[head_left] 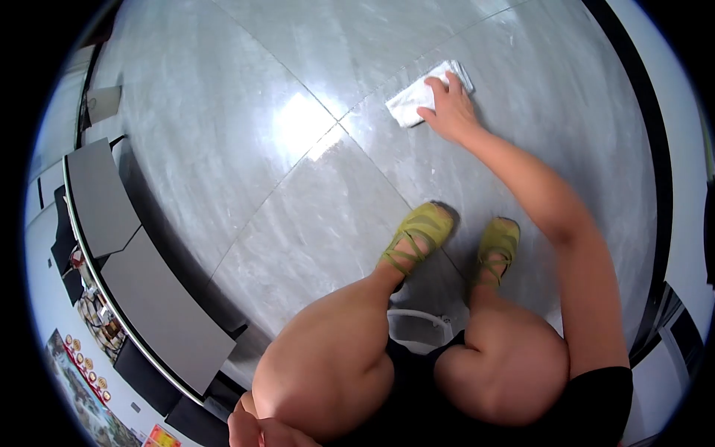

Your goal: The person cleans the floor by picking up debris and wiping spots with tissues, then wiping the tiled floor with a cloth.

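On the grey tiled floor [350, 171] lies a folded white cloth [413, 100], roughly rectangular, with a greyish edge at its far end. My right hand [453, 112] reaches out to it with bent fingers and thumb gripping it from above and pressing it to the floor. Part of the cloth is hidden under that hand. My left hand [264, 432] is at the bottom edge beside my knee, largely cut off. A few of its fingers show, but whether they hold anything is hidden.
My feet in yellow-green shoes [421, 227] stand on the tiles. A white round-rimmed object [421, 316] shows between my legs. Grey cabinets [160, 305] with a cluttered countertop stand left. A black baseboard [644, 127] and white wall run along the right.
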Tool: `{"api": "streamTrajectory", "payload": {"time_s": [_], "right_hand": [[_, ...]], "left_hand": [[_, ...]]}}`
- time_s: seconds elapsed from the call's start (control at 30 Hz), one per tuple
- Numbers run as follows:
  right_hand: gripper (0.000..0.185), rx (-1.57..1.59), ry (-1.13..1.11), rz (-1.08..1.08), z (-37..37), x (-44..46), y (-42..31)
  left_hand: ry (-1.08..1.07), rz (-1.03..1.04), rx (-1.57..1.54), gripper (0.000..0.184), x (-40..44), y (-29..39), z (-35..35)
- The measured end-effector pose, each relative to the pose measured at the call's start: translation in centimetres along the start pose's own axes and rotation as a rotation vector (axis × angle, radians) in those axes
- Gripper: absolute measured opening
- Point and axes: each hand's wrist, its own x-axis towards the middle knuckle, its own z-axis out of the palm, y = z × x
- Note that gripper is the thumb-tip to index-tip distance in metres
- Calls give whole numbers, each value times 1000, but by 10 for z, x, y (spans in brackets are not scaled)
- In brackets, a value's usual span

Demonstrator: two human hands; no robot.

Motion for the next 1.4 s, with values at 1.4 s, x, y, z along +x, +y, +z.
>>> {"api": "streamTrajectory", "payload": {"time_s": [1.4], "right_hand": [[51, -367, 38, 229, -49, 37, 62]], "left_hand": [[-78, 14, 32, 13, 11, -20, 5]]}}
